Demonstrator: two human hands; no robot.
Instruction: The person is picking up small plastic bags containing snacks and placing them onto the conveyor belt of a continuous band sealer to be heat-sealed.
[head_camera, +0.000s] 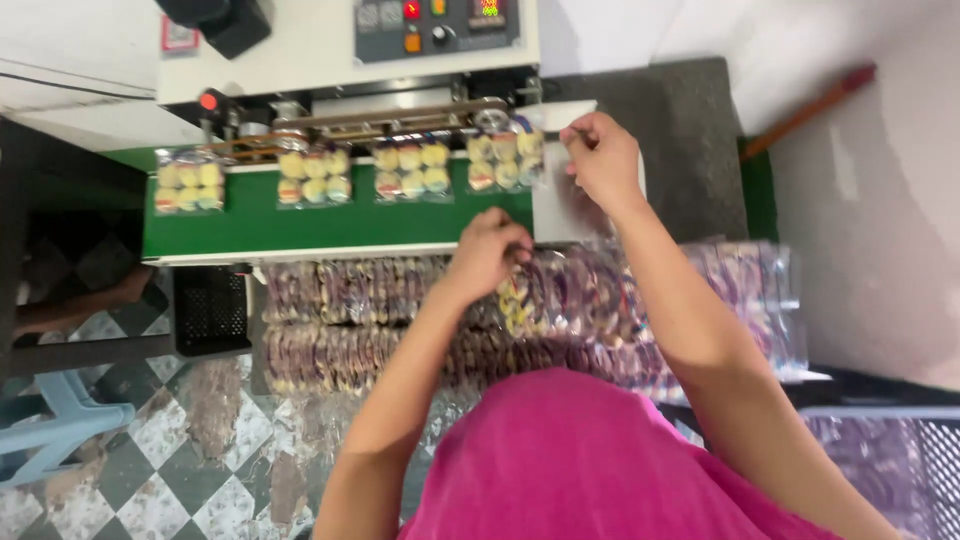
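Note:
My right hand (600, 155) is at the right end of the green conveyor belt (250, 222), fingers pinched on the top edge of a clear bag of round yellow and pink sweets (503, 158) at the sealing machine's intake. My left hand (487, 250) is closed on a clear packet (520, 292) at the top of the rows of filled packets (345, 320) below the belt. Three more bags of sweets (188, 180) (313, 176) (411, 170) ride the belt to the left, tops under the sealing band.
The white sealing machine (330, 45) with a control panel (436, 25) stands behind the belt. A black crate (210, 310) sits left of the packets, a blue plastic stool (60, 420) on the checkered floor, a grey crate (900, 460) at lower right. A wooden stick (810, 105) leans at right.

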